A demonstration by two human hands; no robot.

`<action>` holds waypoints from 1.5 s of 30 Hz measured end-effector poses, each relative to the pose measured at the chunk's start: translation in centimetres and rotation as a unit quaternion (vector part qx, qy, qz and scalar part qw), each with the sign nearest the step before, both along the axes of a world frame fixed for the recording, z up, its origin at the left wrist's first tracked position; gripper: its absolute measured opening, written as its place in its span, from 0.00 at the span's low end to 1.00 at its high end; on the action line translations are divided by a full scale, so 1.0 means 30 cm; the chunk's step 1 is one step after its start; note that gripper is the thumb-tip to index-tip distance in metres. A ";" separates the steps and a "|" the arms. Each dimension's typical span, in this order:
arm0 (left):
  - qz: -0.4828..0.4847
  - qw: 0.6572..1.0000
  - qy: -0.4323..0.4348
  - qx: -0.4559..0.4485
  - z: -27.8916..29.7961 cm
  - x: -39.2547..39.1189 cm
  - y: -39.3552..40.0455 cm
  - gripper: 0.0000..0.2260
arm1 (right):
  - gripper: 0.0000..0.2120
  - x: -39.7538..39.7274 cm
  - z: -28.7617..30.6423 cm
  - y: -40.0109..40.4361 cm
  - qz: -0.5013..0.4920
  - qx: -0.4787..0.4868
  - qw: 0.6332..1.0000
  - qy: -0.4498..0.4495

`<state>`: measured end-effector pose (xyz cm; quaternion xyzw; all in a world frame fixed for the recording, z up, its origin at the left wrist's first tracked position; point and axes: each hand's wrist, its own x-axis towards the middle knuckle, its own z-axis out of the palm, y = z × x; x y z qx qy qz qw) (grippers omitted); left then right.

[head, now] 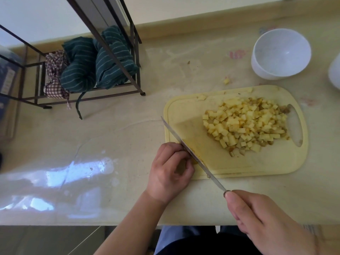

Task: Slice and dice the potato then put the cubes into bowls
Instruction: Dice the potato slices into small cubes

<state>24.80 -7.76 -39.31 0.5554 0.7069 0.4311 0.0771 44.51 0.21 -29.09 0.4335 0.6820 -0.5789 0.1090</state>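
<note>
A heap of diced potato cubes (246,126) lies on the right half of the pale yellow cutting board (185,111). My right hand (265,219) grips the handle of a knife (189,150), whose long blade runs up and left across the board's near left corner. My left hand (170,172) sits at that corner, fingers curled against the blade over a small yellow potato piece that is mostly hidden. An empty white bowl (281,52) stands beyond the board at the back right.
A dark metal rack (136,70) holding striped green and checked cloths stands at the back left. Part of a second white vessel (334,72) shows at the right edge. A stray potato bit (226,81) lies on the counter behind the board. The counter's front edge runs just below my wrists.
</note>
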 end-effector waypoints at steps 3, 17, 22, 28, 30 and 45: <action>-0.001 1.000 0.000 0.000 0.001 -0.002 -0.002 0.05 | 0.27 -0.012 -0.016 0.005 0.002 0.012 1.000 -0.001; -0.016 1.000 0.011 0.000 0.005 -0.007 -0.017 0.01 | 0.27 -0.074 -0.047 0.057 -0.011 -0.038 0.999 0.026; -0.008 1.000 0.007 -0.006 0.002 -0.005 -0.045 0.02 | 0.25 -0.087 -0.035 0.075 -0.011 -0.048 0.998 0.026; 0.011 1.000 0.024 -0.012 -0.006 -0.001 -0.040 0.03 | 0.26 -0.089 -0.046 0.064 -0.009 -0.041 0.998 0.036; 0.016 1.000 0.020 -0.016 -0.011 0.000 -0.042 0.04 | 0.27 -0.083 -0.047 0.065 -0.017 -0.068 0.997 0.041; 0.007 0.999 0.000 -0.031 -0.013 -0.005 -0.044 0.06 | 0.28 -0.056 -0.098 0.040 0.013 0.055 0.997 0.057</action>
